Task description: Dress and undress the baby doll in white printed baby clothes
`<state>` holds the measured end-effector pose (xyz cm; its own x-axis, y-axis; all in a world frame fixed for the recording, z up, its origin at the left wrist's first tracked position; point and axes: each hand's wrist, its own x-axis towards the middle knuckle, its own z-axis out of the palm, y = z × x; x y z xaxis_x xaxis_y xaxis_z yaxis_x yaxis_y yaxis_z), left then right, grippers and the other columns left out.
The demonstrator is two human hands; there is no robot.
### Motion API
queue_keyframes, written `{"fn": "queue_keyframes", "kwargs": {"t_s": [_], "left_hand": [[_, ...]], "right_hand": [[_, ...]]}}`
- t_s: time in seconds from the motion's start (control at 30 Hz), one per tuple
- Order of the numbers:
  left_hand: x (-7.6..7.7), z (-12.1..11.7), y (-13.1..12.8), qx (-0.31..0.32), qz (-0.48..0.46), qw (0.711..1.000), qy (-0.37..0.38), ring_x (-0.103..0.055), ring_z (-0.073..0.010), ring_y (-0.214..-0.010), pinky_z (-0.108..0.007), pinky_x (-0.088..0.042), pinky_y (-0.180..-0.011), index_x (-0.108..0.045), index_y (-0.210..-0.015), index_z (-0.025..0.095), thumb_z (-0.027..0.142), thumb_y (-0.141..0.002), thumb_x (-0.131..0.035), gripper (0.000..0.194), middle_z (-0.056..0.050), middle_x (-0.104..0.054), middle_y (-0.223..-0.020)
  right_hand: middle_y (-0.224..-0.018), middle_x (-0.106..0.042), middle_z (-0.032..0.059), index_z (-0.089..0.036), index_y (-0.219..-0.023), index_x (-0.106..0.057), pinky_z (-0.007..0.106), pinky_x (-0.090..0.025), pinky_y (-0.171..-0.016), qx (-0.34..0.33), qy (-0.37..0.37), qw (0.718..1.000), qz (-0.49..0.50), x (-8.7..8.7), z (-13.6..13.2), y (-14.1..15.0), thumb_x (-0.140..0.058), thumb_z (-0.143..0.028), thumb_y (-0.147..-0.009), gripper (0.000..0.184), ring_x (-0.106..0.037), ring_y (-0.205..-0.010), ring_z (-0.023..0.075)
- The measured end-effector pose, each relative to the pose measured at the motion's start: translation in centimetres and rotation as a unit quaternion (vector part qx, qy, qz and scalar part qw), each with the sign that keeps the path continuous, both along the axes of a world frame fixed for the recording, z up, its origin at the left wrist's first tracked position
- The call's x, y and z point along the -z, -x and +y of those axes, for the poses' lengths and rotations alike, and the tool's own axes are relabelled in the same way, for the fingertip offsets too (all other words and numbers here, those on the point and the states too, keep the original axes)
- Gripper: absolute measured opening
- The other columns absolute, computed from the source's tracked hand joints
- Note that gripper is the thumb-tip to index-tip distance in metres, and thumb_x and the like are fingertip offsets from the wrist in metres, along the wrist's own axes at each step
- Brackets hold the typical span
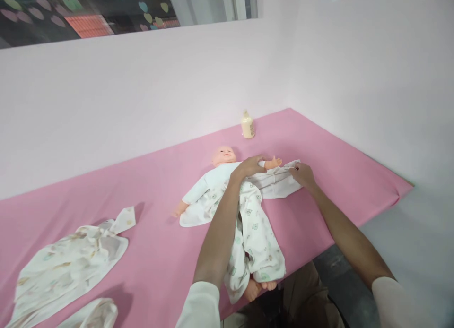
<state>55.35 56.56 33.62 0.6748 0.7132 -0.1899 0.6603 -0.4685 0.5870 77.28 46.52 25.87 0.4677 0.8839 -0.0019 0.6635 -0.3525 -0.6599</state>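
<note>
A baby doll (224,154) lies on its back, head toward the wall, in a white top (200,188) and white printed trousers (260,228). My left hand (251,166) curls around the doll's upper arm by its sleeve, and the doll's bare forearm (273,163) sticks out past my fingers. A white cloth flap (278,185) with a thin tie spreads out to the right beneath that arm. Its far upper corner is pinched in my right hand (304,174). My left forearm hides part of the doll's belly and one leg.
A pink-covered table (159,252) carries everything and meets the wall behind. A cream pump bottle (248,125) stands beyond the doll's head. Printed white baby clothing (73,259) lies at the left, with another folded cloth (94,315) at the lower edge.
</note>
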Motion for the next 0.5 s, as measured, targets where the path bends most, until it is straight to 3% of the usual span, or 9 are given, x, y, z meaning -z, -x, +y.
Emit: {"fn": "queue_keyframes", "kwargs": {"t_s": [0.2, 0.37, 0.43, 0.5], "left_hand": [[1.7, -0.1, -1.3, -0.012, 0.037, 0.993, -0.111, -0.060, -0.0275, -0.115, -0.038, -0.045, -0.095, -0.057, -0.126, 0.025, 0.044, -0.087, -0.057, 0.043, -0.006, -0.066, -0.125], [3.1, -0.4, -2.6, -0.026, 0.120, 0.978, -0.171, -0.061, -0.0302, -0.115, -0.041, -0.045, -0.096, -0.059, -0.123, 0.022, 0.049, -0.089, -0.058, 0.044, -0.012, -0.066, -0.125], [3.0, -0.6, -2.7, -0.032, 0.113, 0.979, -0.166, -0.063, -0.0285, -0.111, -0.039, -0.047, -0.095, -0.062, -0.119, 0.020, 0.047, -0.086, -0.063, 0.042, -0.012, -0.067, -0.122], [2.4, -1.2, -2.0, -0.046, 0.043, 0.985, -0.162, -0.063, -0.0253, -0.110, -0.035, -0.047, -0.096, -0.064, -0.117, 0.020, 0.040, -0.085, -0.066, 0.038, -0.010, -0.068, -0.121]], "right_hand": [[-0.081, -0.060, 0.0048, -0.020, -0.074, -0.052, 0.029, -0.031, -0.061, -0.047, 0.038, 0.989, -0.133, 0.2, -0.6, 1.7, -0.047, -0.029, -0.087, 0.017, -0.052, -0.071, 0.0184], [-0.105, -0.062, 0.0182, -0.015, -0.093, -0.062, 0.040, -0.039, -0.083, -0.076, -0.046, 0.955, -0.282, 0.2, -1.4, 4.7, -0.043, -0.026, -0.092, 0.022, -0.055, -0.098, 0.0304], [-0.102, -0.063, 0.0173, -0.016, -0.090, -0.062, 0.041, -0.039, -0.086, -0.101, -0.097, 0.957, -0.255, 0.0, -1.6, 6.3, -0.040, -0.025, -0.092, 0.024, -0.055, -0.098, 0.0307], [-0.090, -0.065, 0.0129, -0.019, -0.081, -0.060, 0.039, -0.040, -0.081, -0.144, -0.130, 0.968, -0.161, -0.4, -1.7, 7.8, -0.037, -0.026, -0.093, 0.027, -0.056, -0.089, 0.0278]]}}
